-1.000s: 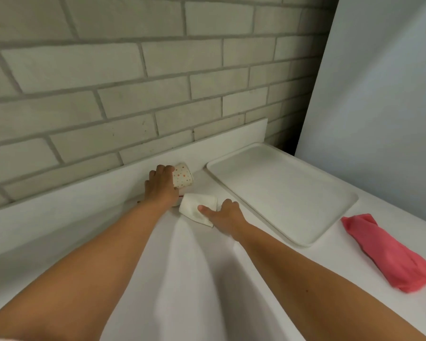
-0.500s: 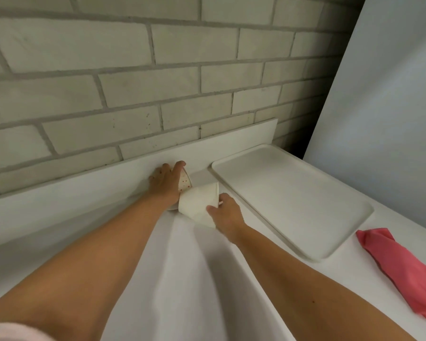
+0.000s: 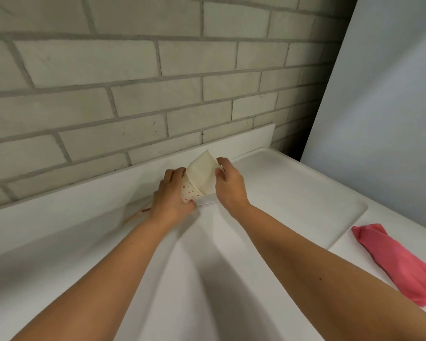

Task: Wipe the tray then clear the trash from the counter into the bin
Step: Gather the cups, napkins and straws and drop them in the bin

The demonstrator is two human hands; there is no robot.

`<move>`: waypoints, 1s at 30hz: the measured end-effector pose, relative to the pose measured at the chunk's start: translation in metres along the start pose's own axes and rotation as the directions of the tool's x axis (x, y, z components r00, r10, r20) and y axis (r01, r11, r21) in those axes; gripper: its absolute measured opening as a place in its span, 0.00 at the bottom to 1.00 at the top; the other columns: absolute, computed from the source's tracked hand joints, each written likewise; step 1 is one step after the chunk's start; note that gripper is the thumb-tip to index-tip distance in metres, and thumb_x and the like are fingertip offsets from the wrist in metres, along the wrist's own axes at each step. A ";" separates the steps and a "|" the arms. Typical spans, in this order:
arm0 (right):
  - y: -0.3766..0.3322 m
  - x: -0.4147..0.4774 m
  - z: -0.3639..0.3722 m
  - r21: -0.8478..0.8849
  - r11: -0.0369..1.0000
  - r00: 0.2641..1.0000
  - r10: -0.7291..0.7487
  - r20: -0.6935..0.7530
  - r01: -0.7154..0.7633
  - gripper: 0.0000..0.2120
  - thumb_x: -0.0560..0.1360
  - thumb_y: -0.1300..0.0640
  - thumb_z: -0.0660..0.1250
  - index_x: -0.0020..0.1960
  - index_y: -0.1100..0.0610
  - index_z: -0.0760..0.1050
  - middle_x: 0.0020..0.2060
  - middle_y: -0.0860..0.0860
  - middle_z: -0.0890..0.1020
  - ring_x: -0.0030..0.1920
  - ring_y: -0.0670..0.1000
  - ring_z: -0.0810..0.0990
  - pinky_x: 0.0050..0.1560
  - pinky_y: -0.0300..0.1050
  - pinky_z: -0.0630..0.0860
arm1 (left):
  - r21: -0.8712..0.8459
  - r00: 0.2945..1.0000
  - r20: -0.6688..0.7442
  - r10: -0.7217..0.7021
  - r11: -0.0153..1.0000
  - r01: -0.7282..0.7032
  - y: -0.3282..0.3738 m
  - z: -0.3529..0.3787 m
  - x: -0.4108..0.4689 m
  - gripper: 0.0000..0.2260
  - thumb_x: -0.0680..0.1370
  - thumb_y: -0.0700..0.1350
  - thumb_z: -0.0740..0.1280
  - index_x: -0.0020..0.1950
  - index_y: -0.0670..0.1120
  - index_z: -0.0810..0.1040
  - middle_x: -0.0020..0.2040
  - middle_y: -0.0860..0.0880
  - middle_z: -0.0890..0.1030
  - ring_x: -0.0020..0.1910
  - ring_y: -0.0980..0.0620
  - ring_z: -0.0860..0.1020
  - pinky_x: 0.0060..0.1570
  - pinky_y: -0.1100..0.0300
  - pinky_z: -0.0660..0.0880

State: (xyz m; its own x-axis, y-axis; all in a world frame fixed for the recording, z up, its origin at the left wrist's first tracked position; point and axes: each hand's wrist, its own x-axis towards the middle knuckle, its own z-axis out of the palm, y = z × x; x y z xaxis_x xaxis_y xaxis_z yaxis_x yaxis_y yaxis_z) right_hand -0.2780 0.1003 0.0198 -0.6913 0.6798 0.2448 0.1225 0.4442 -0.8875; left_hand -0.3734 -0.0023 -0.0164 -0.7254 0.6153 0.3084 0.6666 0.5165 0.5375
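Grey-white brick wall [image 3: 133,70] behind; white backsplash [image 3: 59,217] below; pale panel [image 3: 391,94] right, dark gap [image 3: 293,141] between.

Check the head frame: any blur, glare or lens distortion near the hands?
Head view: the light is soft and even, with no glare. The arms throw several fanned, soft shadows on the counter. The brick wall lines bow, so there is wide-angle distortion. The left hand on the dotted cup and the right hand on the plain cup look slightly soft.
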 end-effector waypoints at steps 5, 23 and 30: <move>-0.015 -0.006 0.006 -0.226 0.969 0.974 -0.049 0.220 0.100 0.20 0.82 0.62 0.50 0.72 0.54 0.65 0.63 0.58 0.76 0.62 0.57 0.74 0.53 0.40 0.69 | -0.239 0.993 -0.013 -0.114 0.965 0.108 -0.001 0.007 -0.024 0.32 0.64 0.40 0.75 0.65 0.43 0.65 0.58 0.46 0.74 0.55 0.46 0.75 0.44 0.59 0.70; -0.072 0.026 0.036 -0.100 0.967 0.771 -0.121 0.626 0.233 0.21 0.82 0.43 0.49 0.73 0.45 0.63 0.73 0.47 0.64 0.74 0.48 0.59 0.71 0.44 0.55 | -0.532 0.900 -0.237 -0.365 0.824 0.194 -0.031 -0.058 -0.034 0.27 0.63 0.40 0.79 0.53 0.48 0.66 0.48 0.52 0.76 0.45 0.53 0.74 0.33 0.71 0.67; -0.025 0.050 0.046 -0.433 0.864 0.880 -0.022 0.475 0.255 0.17 0.78 0.63 0.58 0.65 0.54 0.73 0.63 0.53 0.74 0.58 0.50 0.74 0.54 0.37 0.69 | -0.575 0.844 -0.353 -0.403 0.805 0.144 -0.053 -0.068 -0.033 0.27 0.61 0.39 0.79 0.52 0.49 0.68 0.49 0.52 0.77 0.47 0.52 0.76 0.44 0.62 0.70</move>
State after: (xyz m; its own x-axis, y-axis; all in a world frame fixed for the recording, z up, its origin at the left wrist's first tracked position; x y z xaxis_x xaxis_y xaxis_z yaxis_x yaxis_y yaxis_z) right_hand -0.3484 0.0964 0.0363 -0.9491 0.3112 0.0492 0.2380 0.8103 -0.5355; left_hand -0.3963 -0.0907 -0.0019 -0.9416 0.1008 0.3212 0.3340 0.1621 0.9285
